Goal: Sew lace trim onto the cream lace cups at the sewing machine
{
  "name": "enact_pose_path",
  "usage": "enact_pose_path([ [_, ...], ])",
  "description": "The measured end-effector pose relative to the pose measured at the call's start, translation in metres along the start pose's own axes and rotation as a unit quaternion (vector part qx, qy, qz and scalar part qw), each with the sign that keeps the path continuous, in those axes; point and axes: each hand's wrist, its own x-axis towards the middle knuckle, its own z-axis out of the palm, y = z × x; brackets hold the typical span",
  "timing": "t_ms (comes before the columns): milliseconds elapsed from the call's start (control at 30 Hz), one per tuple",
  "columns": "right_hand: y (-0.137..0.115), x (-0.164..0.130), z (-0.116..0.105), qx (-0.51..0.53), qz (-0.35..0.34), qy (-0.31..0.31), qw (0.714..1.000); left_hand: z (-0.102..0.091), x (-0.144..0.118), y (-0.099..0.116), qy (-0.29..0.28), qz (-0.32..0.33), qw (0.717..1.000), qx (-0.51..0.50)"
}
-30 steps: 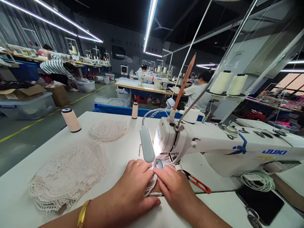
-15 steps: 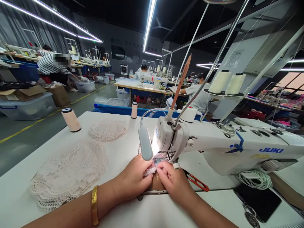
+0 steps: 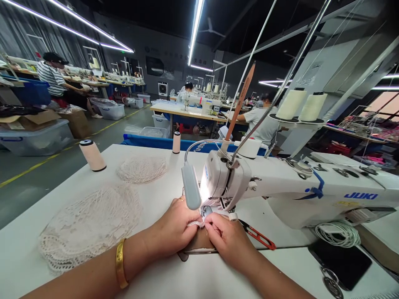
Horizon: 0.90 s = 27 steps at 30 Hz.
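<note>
My left hand (image 3: 179, 226) is closed on a strip of white lace (image 3: 195, 224) just in front of the needle area of the sewing machine (image 3: 220, 178). Pinched at the same lace from the other side is my right hand (image 3: 224, 234), its thumb and forefinger pressed together. The lace runs up toward the presser foot, where a small round metal part (image 3: 205, 211) shows between my hands. A grey lamp (image 3: 191, 187) shines on this spot and hides some of my left fingertips. Orange-handled thread snips (image 3: 260, 237) lie right of my right hand.
Two piles of cream lace, a large pile (image 3: 93, 224) and a smaller pile (image 3: 141, 169), lie on the left of the white table. Thread spools (image 3: 92, 155) stand behind them. A black tablet-like slab (image 3: 341, 259) lies at the right. Co-workers sit at tables beyond.
My left hand has shifted slightly left, and less lace shows between my hands. The co-worker in stripes at far left has risen from bending over to sitting upright.
</note>
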Motion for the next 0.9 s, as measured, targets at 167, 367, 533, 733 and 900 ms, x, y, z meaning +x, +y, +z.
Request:
enact_pose_path([
  [167, 0.004, -0.002, -0.003, -0.045, -0.045, -0.022, 0.998, -0.003, -0.003, 0.004, -0.034, 0.019, 0.999, -0.018],
  [367, 0.004, -0.005, -0.004, -0.075, -0.063, -0.023, 0.995, -0.003, -0.003, 0.004, -0.008, 0.001, 1.0, -0.024],
  [533, 0.004, 0.0, 0.001, -0.045, -0.016, -0.015, 0.999, -0.005, 0.003, 0.004, 0.014, -0.016, 0.999, -0.041],
  [733, 0.005, 0.002, 0.007, -0.047, 0.002, 0.001, 0.999, -0.002, 0.005, 0.005, 0.02, -0.033, 0.998, -0.045],
  [900, 0.004, 0.002, 0.009, -0.049, 0.002, 0.006, 0.999, -0.001, 0.005, 0.004, 0.007, -0.059, 0.996, -0.069],
])
